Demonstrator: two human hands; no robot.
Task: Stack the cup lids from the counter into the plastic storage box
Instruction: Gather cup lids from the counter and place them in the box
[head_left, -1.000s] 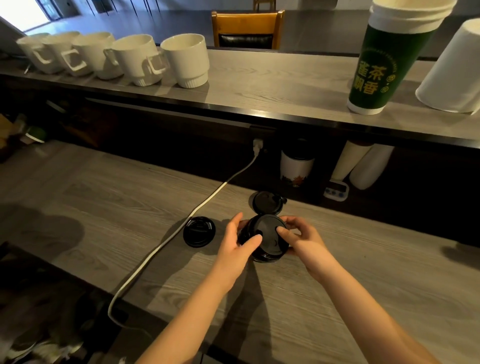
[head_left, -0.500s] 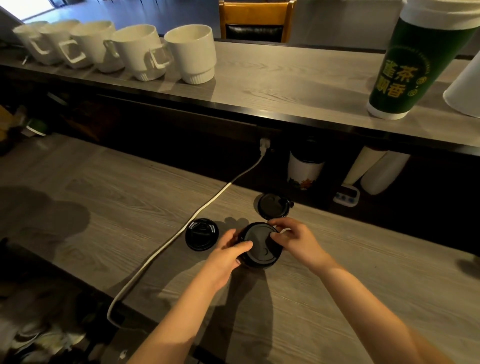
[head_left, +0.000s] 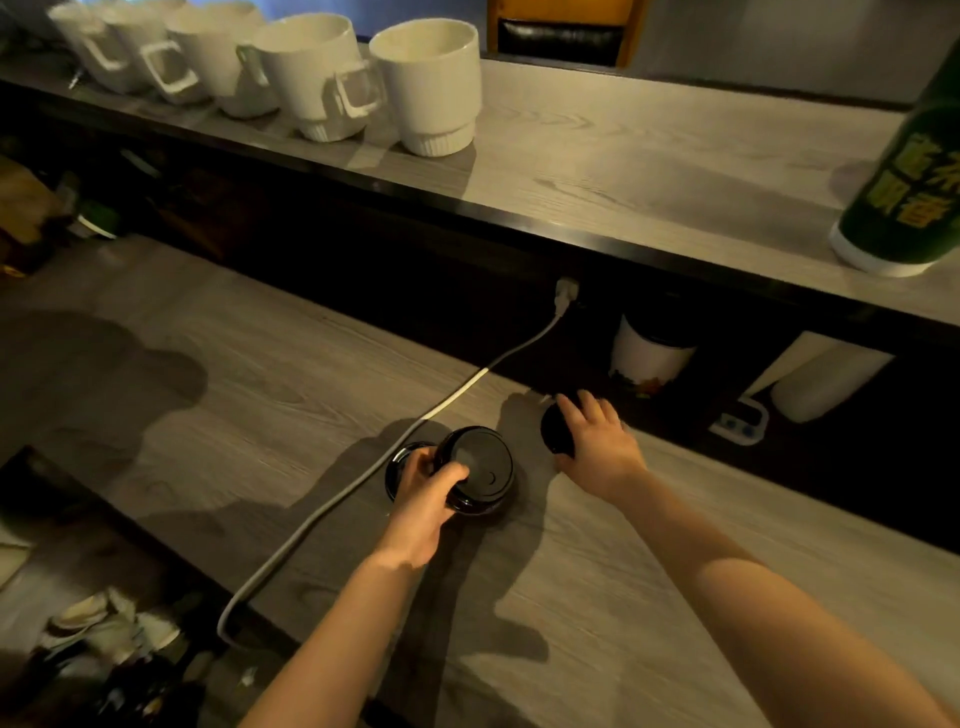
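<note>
The grey wood-grain counter (head_left: 208, 395) fills most of the view, with a raised ledge (head_left: 623, 171) running across behind it that carries a row of white mugs (head_left: 426, 83) and, at the far right, a tall green cup (head_left: 904, 197). A white cable (head_left: 363, 483) runs diagonally across the counter from a plug at the back wall to the near edge. The left hand (head_left: 421, 499) grips a short stack of lids (head_left: 480, 467) that sits on the counter near the middle, fingers curled round its left side and thumb lying over the top. The right hand (head_left: 597, 447) is laid over a loose lid (head_left: 553, 431) with its fingers spread and fairly straight, not visibly closed round it. That loose lid lies flat just beyond and to the right of the stack, near it but apart. It is round, so no axis needs lining up, and the right hand is plainly the nearer one to carry it back and leftward onto the stack. A third lid (head_left: 397, 465) lies flat just left of the stack, partly hidden behind the left hand. The plastic storage box is not in view, so most of the task looks still undone.
</note>
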